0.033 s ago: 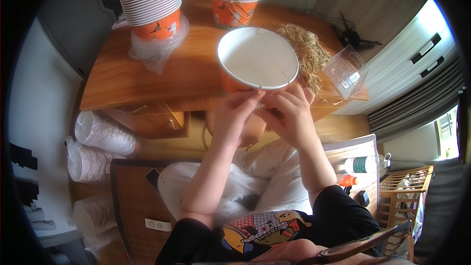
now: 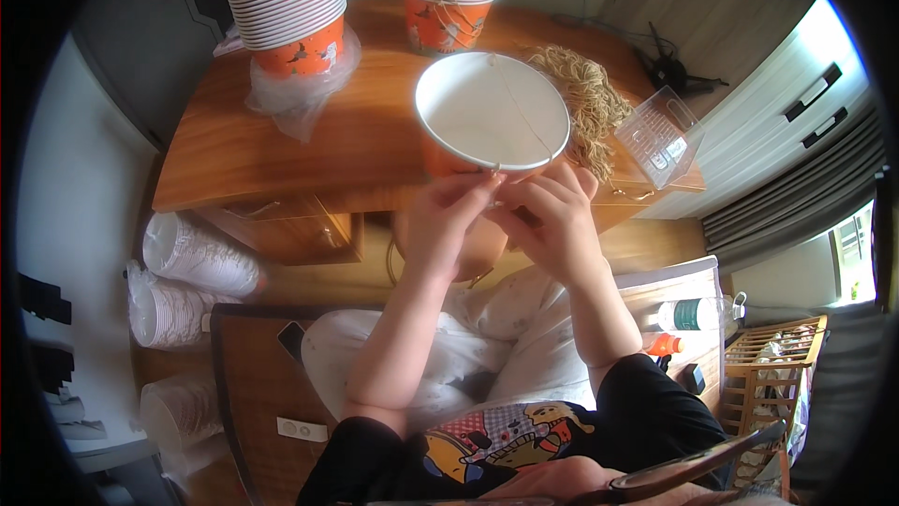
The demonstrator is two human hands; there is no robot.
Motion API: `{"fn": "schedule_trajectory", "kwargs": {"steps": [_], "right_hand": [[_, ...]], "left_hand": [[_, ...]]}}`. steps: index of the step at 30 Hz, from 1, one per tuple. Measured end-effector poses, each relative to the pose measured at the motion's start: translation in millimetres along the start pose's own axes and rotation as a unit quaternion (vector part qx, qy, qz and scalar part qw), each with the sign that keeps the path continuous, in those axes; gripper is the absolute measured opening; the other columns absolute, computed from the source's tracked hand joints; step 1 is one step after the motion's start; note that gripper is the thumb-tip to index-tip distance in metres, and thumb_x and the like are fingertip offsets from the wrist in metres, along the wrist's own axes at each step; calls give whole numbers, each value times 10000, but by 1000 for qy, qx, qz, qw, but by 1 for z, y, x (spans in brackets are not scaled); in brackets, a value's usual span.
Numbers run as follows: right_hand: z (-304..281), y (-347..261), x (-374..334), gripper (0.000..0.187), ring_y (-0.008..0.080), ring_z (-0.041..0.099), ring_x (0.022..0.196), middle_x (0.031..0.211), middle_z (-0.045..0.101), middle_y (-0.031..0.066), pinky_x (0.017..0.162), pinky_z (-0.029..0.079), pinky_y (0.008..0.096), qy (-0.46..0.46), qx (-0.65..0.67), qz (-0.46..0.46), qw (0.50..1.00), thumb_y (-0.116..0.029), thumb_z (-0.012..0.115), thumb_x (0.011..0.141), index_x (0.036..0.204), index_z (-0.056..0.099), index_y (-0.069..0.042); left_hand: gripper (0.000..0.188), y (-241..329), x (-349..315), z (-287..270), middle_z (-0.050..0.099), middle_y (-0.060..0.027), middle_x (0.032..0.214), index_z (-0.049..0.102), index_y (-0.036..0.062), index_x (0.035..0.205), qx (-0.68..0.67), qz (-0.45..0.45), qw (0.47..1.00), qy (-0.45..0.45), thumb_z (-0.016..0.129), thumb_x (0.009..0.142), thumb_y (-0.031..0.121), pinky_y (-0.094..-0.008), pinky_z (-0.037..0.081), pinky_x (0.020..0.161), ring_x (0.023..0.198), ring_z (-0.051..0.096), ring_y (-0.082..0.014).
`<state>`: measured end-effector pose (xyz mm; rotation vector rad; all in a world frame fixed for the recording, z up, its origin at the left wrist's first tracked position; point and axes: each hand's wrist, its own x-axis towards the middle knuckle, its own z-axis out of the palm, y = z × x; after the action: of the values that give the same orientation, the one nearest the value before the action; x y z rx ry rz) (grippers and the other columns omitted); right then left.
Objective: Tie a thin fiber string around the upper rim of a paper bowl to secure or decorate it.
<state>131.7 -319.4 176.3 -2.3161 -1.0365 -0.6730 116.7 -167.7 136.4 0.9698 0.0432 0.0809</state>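
A large orange paper bucket (image 2: 468,113) with a white inside and white rim stands at the near edge of the desk, tilted a little toward me. A thin tan cord (image 2: 518,99) runs from its far rim across the mouth to my fingers. Just under the near rim, my left hand (image 2: 449,211) pinches at the cord, thumb and forefinger together. Close beside it, my right hand (image 2: 551,211) has its fingers curled and pinched on the cord too. The fingertips nearly meet, and they hide most of the cord end.
Behind stand a few nested orange buckets (image 2: 449,24) with cords and a tall bucket stack (image 2: 286,0) in plastic. A bundle of tan cords (image 2: 585,99) and a clear plastic box (image 2: 660,141) lie to the right. Wrapped bucket stacks (image 2: 197,258) are on the floor at left.
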Motion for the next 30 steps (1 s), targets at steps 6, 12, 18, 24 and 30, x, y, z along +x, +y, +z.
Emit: {"fn": "schedule_trajectory", "kwargs": {"steps": [6, 12, 18, 24, 30], "right_hand": [[6, -1, -1, 139, 200, 574, 825, 817, 667, -8, 784, 360, 349, 32, -7, 19, 999, -170, 735, 773, 901, 698, -132], [16, -7, -3, 105, 192, 589, 827, 818, 683, 0, 797, 352, 365, 63, 14, 57, 996, -150, 725, 781, 880, 705, -122], [12, -9, -4, 106, 190, 597, 847, 808, 677, -7, 784, 355, 359, 64, 11, 16, 998, -110, 711, 775, 880, 711, -117], [9, -9, -4, 91, 192, 595, 846, 803, 672, -10, 769, 360, 352, 50, 8, 0, 999, -108, 701, 783, 873, 707, -116], [6, -5, -11, 82, 185, 569, 793, 766, 656, -3, 789, 349, 365, 33, -42, 37, 998, -169, 693, 814, 884, 672, -134]], "left_hand": [[225, 5, -1, -3, 707, -53, 914, 717, -24, 1018, 44, -13, 999, -7, 687, 874, 147, -222, 484, 793, 844, 620, -75], [210, -2, 3, -9, 716, -40, 891, 734, -2, 979, 79, 31, 996, -2, 716, 858, 169, -212, 474, 779, 838, 612, -58], [191, -3, -1, -5, 720, -32, 839, 741, 7, 939, 90, 50, 994, 24, 722, 856, 177, -204, 476, 732, 779, 614, -52], [195, -2, -1, -6, 716, -28, 795, 740, 5, 927, 121, 71, 990, 13, 723, 852, 184, -202, 468, 693, 737, 606, -38], [196, 1, -2, -8, 708, -17, 793, 733, -10, 927, 124, 71, 990, 10, 721, 854, 171, -189, 458, 682, 735, 601, -32]]}}
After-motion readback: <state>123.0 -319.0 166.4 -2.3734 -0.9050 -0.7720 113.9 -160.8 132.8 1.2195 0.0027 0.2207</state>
